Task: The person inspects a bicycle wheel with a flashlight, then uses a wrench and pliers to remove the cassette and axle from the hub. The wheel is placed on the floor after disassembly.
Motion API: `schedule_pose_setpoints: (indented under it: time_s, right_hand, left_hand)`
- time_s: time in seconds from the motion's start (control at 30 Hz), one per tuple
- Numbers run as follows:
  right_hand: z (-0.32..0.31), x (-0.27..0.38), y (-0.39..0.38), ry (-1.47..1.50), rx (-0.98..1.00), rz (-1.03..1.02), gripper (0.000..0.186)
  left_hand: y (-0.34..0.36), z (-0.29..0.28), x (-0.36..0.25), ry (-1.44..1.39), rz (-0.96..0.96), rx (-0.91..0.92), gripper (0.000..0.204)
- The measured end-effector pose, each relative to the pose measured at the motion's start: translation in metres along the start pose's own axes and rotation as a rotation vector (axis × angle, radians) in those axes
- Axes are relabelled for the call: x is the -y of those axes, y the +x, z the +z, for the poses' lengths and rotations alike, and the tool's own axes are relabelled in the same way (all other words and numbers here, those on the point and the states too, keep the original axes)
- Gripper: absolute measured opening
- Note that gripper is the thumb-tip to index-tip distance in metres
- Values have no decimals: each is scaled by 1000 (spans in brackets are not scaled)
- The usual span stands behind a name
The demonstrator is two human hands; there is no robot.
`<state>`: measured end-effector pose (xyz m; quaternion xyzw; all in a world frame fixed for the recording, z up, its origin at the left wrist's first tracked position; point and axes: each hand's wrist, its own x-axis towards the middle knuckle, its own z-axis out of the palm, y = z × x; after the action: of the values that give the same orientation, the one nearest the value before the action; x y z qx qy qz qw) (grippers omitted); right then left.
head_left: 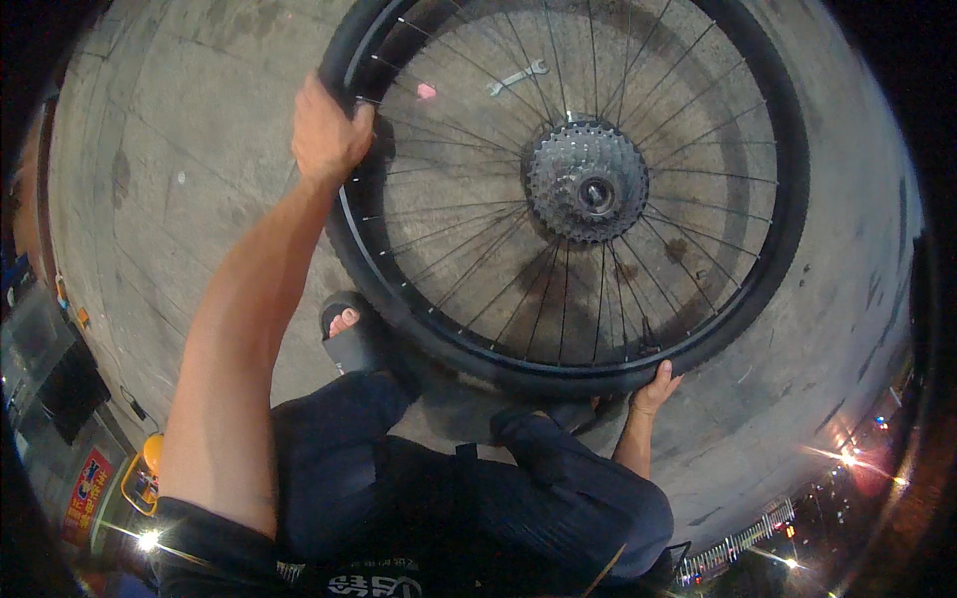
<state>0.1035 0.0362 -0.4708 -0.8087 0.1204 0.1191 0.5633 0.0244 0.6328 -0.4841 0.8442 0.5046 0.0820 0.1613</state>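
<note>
— Where are your hands?
— Well apart, both clamped on the bicycle wheel (596,196). Taking its hub as the middle of the clock, my left hand (332,132) grips the tyre (793,189) between nine and ten, its thumb at the rim and its fingertips hidden behind. My right hand (654,391) holds the tyre between five and six, thumb on the near side, most of its fingers out of sight.

— And the wheel itself?
— It's in front of me, face-on, its top cut off by the upper edge of view. The dark cassette (568,164) points my way, with thin black spokes (469,257) running out to the rim. I can't tell whether the tyre touches the floor (219,259).

— What shows past it?
— Through the spokes, a wrench (517,79) lies on the floor at eleven, and a small pink thing (427,92) at ten. My sandalled foot (345,321) is just outside the tyre at eight. Farther off, there's something yellow (152,453) near eight and a bright light (848,457) between four and five.
</note>
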Motion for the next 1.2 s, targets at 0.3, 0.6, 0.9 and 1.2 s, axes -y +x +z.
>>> schedule_pose_setpoints:
  time_s: [0.3, 0.6, 0.9, 1.2]
  right_hand:
    - [-11, 22, 9, -530, -221, -460, 71]
    - [158, 263, 31, -715, 585, -967, 24]
    - [247, 255, 37, -842, 637, -1240, 20]
    - [246, 250, 39, -856, 594, -1186, 20]
  left_hand:
    - [1, 17, 14, -33, 34, -17, 82]
    - [4, 15, 15, -51, 50, -61, 79]
    - [6, -1, 13, -105, 27, 76, 72]
    - [4, 0, 12, -78, 5, 32, 76]
